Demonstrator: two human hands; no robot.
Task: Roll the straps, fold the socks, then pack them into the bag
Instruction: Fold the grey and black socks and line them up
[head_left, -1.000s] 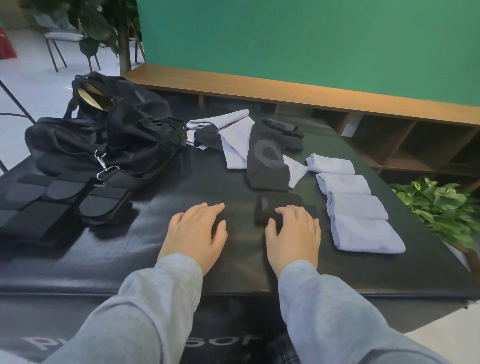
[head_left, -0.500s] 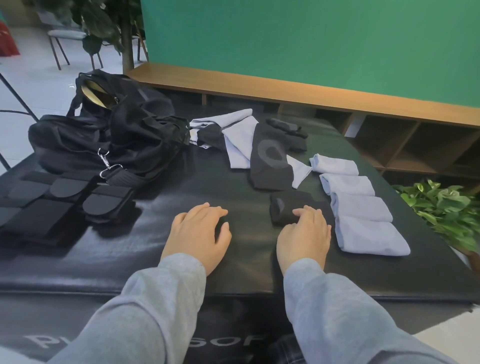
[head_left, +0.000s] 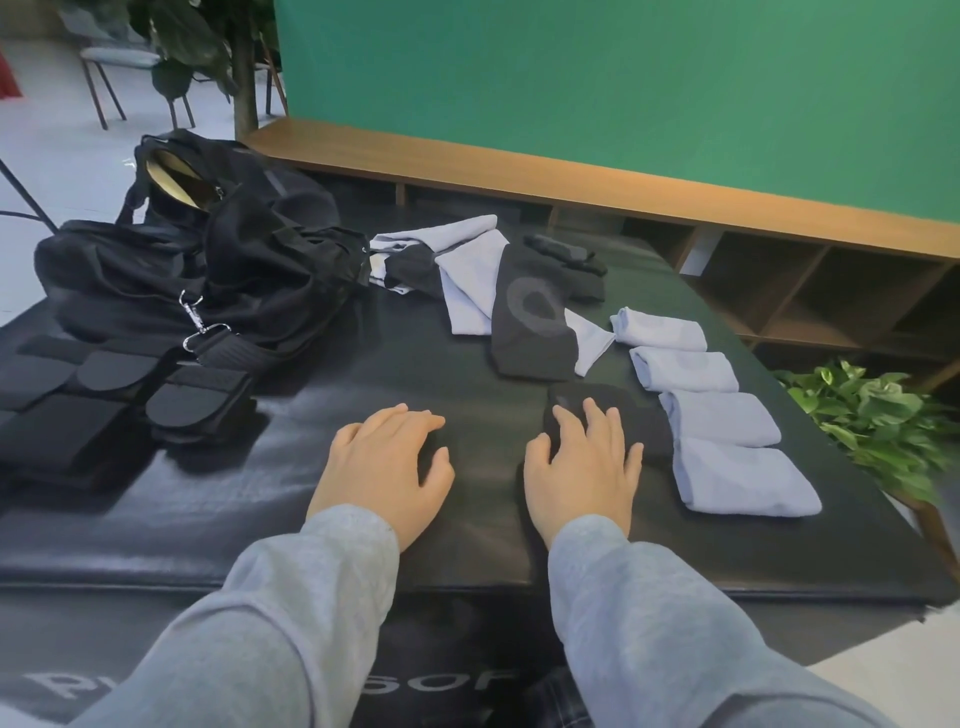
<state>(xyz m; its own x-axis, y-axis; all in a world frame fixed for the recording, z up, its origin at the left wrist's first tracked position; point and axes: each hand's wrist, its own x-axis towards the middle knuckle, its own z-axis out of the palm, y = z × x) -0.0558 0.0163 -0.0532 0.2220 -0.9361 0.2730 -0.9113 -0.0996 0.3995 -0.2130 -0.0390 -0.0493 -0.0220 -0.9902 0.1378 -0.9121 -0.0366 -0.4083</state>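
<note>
A: Largest first: the dark surface (head_left: 291, 499), then the black bag (head_left: 223, 270) lying open at its far left, straps (head_left: 104, 395) flat beside it.

B: And the socks?

A: Four folded pale socks (head_left: 722, 415) in a row at right; unfolded ones (head_left: 524, 312) behind. The right hand (head_left: 582, 467) presses flat, fingers spread, on a folded black sock (head_left: 623, 410). The left hand (head_left: 384, 462) rests loosely, holding nothing.

B: Step?

A: Sock folding, seemingly. Next likely calls for reaching an unfolded sock.

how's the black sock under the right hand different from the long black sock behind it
The black sock under the right hand is folded short; the long black sock lies full length. The right hand rests on the folded one; the long one is untouched, overlapping a pale sock. Both are black.
</note>
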